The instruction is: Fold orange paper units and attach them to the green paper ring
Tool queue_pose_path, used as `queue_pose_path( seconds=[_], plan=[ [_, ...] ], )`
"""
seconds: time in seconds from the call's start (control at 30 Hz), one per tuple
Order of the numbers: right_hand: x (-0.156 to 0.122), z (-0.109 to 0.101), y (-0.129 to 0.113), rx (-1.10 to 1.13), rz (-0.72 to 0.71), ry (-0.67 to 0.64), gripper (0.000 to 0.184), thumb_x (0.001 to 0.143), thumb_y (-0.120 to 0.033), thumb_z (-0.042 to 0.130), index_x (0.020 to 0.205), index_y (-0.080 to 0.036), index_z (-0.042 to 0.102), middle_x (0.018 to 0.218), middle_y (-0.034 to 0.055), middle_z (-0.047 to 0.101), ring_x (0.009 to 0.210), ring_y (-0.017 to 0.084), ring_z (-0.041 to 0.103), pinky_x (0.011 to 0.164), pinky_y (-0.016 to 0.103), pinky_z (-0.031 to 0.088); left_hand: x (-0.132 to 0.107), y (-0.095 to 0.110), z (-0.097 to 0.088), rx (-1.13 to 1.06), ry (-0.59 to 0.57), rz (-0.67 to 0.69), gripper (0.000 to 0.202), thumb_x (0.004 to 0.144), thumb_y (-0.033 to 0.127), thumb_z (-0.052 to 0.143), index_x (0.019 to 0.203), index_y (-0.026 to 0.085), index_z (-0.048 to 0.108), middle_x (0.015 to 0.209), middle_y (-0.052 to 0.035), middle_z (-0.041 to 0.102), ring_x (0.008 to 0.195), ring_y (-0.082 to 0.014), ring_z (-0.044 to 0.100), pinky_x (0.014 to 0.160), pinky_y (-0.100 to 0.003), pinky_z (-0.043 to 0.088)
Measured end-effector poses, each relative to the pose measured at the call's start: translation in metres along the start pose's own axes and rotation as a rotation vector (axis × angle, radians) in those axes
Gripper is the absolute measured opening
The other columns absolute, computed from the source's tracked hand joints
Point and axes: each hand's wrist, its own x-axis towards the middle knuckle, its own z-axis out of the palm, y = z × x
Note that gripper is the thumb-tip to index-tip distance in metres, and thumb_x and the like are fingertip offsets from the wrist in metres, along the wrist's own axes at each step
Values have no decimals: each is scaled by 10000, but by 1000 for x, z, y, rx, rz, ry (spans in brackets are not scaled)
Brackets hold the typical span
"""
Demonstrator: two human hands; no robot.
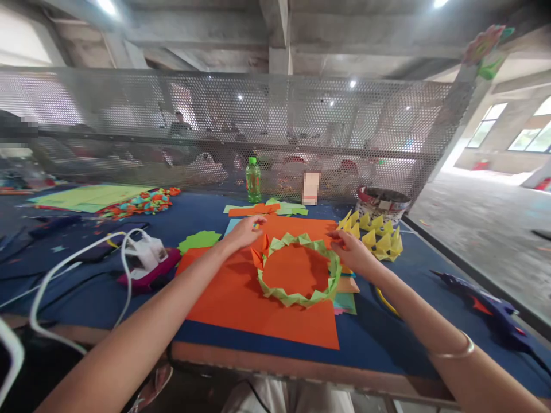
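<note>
A ring of folded light-green paper pieces [301, 296] lies on a large orange sheet [241, 304] on the blue table. A few orange folded pieces [260, 254] sit in the ring's upper left. My left hand [244, 230] is closed in a pinch at the ring's upper-left edge, by those orange pieces. My right hand [350, 251] grips the ring's right side with curled fingers. A pile of yellow folded paper pieces [379, 235] lies just beyond my right hand.
A green bottle [253, 180] stands at the back by a perforated metal screen [241, 126]. A white charger with cables [144, 252] lies to the left, a blue glue gun [486, 307] to the right, and a patterned round bowl [383, 202] behind the yellow pieces. Colored paper scraps [142, 203] lie at far left.
</note>
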Motion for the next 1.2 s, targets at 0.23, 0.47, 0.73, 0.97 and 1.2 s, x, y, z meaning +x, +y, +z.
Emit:
queue_pose_path(
  seconds=[0.23,0.47,0.73,0.97,1.2],
  plan=[
    [-8,-11,-6,-117,109,-154,265,989,-386,578,1105,-160,653,1060,55,688,891,184,676,808,385,571,-78,9,-15,15,-56,-248,779,931,743,108,1063,166,613,786,-84,729,596,-218,700,474,-275,500],
    [-11,-11,-13,-191,123,-287,287,976,-381,600,1150,-157,644,1132,61,672,951,214,673,827,402,573,-106,32,4,301,-164,-236,687,840,783,376,471,210,460,425,-53,587,447,-211,613,500,-284,385],
    [-17,-12,-19,-201,129,-292,295,968,-357,616,1187,-161,636,1196,67,654,998,232,664,843,412,572,-89,39,10,486,-166,-150,426,860,426,513,490,218,471,468,-29,591,502,-196,596,499,-290,284],
    [-4,-24,-27,-199,175,-207,304,969,-347,615,1217,-170,621,1229,78,640,1022,232,657,858,423,568,-54,39,3,566,-139,-165,378,920,390,537,593,202,554,582,-20,575,640,-204,614,557,-291,384],
    [37,-30,-24,-217,210,-140,323,959,-348,630,1228,-171,620,1254,75,629,1044,249,650,860,424,568,9,32,-3,395,-279,-287,319,958,362,607,1212,171,612,1217,-88,634,1009,-229,652,849,-417,571]
  ],
)
